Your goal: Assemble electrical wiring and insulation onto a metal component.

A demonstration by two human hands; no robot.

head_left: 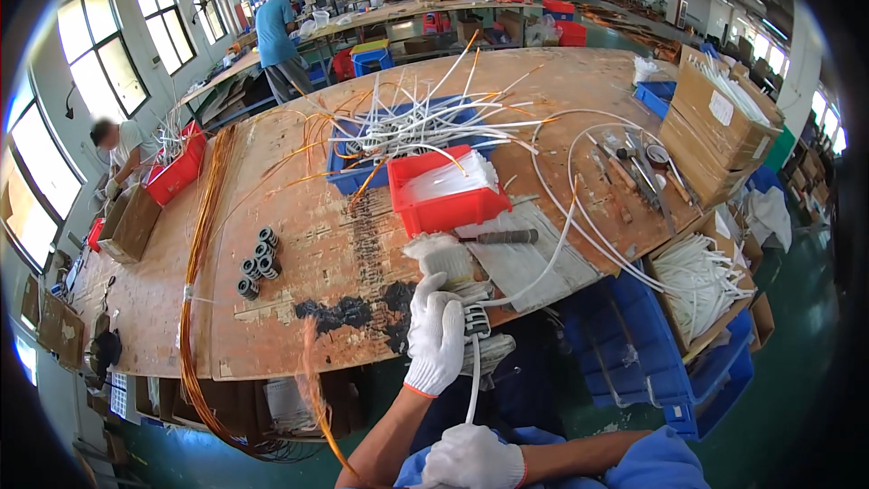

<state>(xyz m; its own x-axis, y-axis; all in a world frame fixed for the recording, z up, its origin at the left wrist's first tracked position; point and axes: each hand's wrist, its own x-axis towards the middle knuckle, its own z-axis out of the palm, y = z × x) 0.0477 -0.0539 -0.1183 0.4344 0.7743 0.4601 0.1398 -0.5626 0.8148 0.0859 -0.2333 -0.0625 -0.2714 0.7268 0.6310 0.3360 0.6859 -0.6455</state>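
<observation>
Hazards are judged from near to far. At the right hand (474, 458), the white tube (474, 389) could be let slip if the smooth glove fabric were overcome by a hard pull. Ahead of it, beside the left hand (434, 330), the ringed core (476, 320) could be twisted loose by uneven tension and, being held at the table (272, 335) edge, dropped. Beyond the left hand and to its right, the tube's trailing loop could be snagged on the tool handle (507, 237), or on the red bin (444, 217) farther out.

The right hand is folded into a fist, by which the tube's near end appears to be gripped. The left hand is laid against the core's left side with its fingers bent and together; whether the core is clamped by them cannot be told, the far side being hidden.
</observation>
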